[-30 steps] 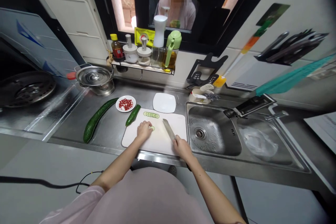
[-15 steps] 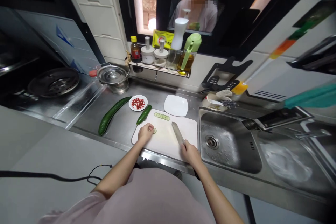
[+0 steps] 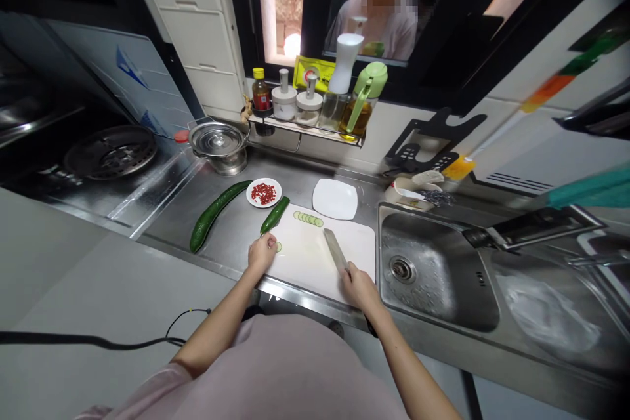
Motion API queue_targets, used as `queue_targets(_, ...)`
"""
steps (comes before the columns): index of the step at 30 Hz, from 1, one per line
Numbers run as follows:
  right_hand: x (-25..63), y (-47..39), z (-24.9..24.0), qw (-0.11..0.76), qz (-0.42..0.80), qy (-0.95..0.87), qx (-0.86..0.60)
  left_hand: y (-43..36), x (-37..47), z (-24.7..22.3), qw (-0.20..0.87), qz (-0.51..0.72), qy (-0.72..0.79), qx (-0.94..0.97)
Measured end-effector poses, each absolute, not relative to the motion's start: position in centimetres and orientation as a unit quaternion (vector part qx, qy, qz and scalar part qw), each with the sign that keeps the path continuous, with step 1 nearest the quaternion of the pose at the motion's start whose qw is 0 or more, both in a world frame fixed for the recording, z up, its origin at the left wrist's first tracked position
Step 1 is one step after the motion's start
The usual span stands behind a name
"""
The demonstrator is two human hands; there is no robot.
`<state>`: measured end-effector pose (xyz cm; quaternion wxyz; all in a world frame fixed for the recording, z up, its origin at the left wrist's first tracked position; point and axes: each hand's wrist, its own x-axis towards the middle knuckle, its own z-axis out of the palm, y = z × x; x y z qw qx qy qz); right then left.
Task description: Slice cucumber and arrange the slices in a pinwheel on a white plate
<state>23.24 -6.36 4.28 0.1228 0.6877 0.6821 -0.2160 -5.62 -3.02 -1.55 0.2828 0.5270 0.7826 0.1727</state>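
Observation:
My left hand (image 3: 262,253) is over the left edge of the white cutting board (image 3: 305,266), fingers closed on a thin cucumber slice (image 3: 278,247) that sticks out on its right. My right hand (image 3: 360,285) grips a kitchen knife (image 3: 336,251), its blade tilted up and to the left above the board. A row of overlapping cucumber slices (image 3: 308,219) lies along the board's far side. Just beyond my left hand, a cut piece of cucumber (image 3: 275,215) rests at the board's far left corner. A long whole cucumber (image 3: 216,215) lies on the counter farther left.
A small plate of chopped red pieces (image 3: 252,200) and a white square plate (image 3: 335,199) stand behind the board. To the right is a steel sink (image 3: 433,262). A seasoning rack (image 3: 305,128) hangs above the counter. A lidded steel pot (image 3: 229,161) stands back left.
My left hand has moved left across the board with the cucumber slice. My right hand and the knife stay nearly in place over the board. The whole view has shifted slightly.

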Motion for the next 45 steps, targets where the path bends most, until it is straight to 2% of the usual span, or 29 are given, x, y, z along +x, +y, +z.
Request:
queue_targets(11,23.8,-6.6,3.8,0.107,-0.224,0.675,0.695,-3.4,-5.5,-2.1,0.206,0.157,0.784,0.564)
queue_targets(20,24.8,-6.9,3.1,0.083,-0.224,0.661,0.711,-0.4,0.0,-1.2,0.246,0.256,0.72,0.596)
queue_targets(25,25.3,-7.1,3.0,0.08,-0.226,0.652,0.719,2.6,3.4,-0.7,0.255,0.215,0.705,0.626)
queue_targets(34,25.7,-7.6,3.1,0.082,-0.243,0.629,0.734,6.5,5.1,-1.0,0.206,0.096,0.68,0.697)
queue_targets(45,25.8,-7.7,3.0,0.075,-0.247,0.627,0.735,7.0,5.6,-1.4,0.145,0.074,0.635,0.755)
